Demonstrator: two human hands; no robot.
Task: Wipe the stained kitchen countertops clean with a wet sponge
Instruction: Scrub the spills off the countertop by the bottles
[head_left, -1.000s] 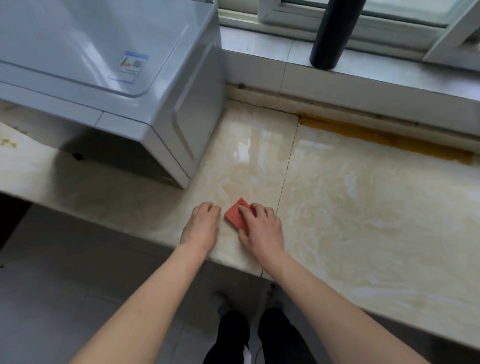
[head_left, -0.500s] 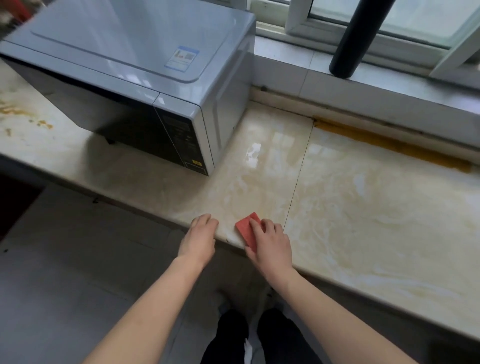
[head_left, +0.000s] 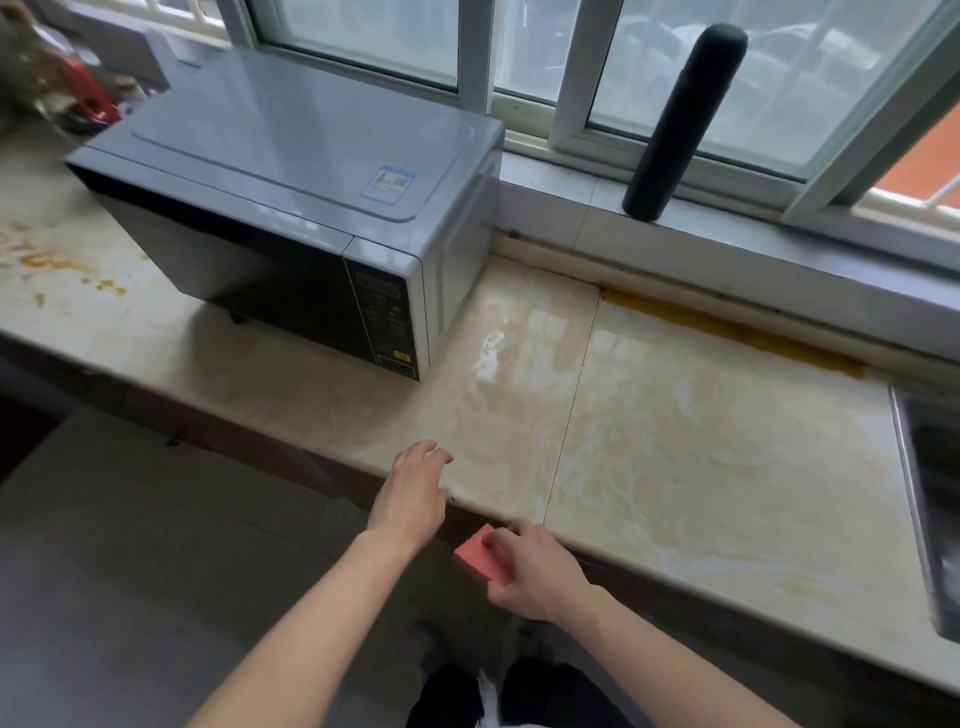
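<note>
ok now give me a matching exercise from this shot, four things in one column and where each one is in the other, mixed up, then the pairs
Things
1. sponge
2. microwave
3. black flask
4. sink

Places
a. standing on the window sill
b. at the right end of the countertop
c. gripped in the right hand, in front of the counter's front edge
d. on the countertop, left of the seam

Pairs: 1-c, 2-d, 3-a, 4-b
</note>
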